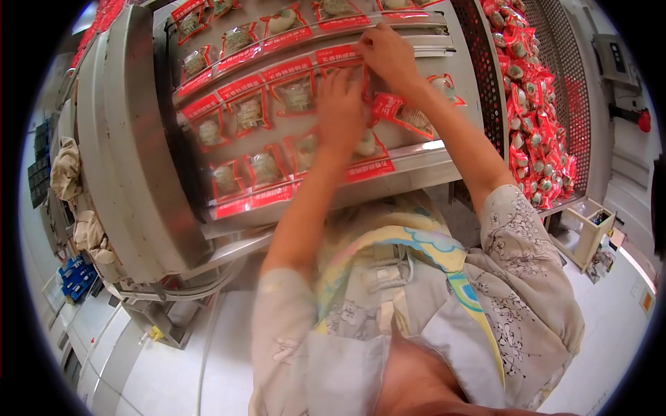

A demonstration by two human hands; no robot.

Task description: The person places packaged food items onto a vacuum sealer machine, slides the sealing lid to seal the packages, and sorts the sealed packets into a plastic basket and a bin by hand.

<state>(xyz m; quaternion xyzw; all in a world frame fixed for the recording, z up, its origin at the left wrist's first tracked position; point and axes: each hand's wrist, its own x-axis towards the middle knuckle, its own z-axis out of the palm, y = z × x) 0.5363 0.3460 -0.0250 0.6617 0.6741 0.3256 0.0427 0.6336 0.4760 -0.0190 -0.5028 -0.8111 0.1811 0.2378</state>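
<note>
My left hand point(342, 104) reaches over a red-and-clear packet point(340, 53) in the middle row on the metal machine bed point(267, 142). Its fingers are stretched out and slightly blurred on the packet. Just right of it, my right hand point(390, 57) has bent fingers closed at the same packet's edge, by a metal bar point(430, 50). What lies under both palms is hidden. Filled packets stand in rows to the left, such as one with pale round contents point(248, 113). A tilted loose packet point(409, 116) lies below my right wrist.
A perforated metal bin point(576, 90) at the right holds many filled packets point(531, 118). The machine's thick steel side point(128, 152) rises at the left. Along the bed's front runs a metal edge point(409, 166). A small wooden stand point(586, 232) is at the lower right.
</note>
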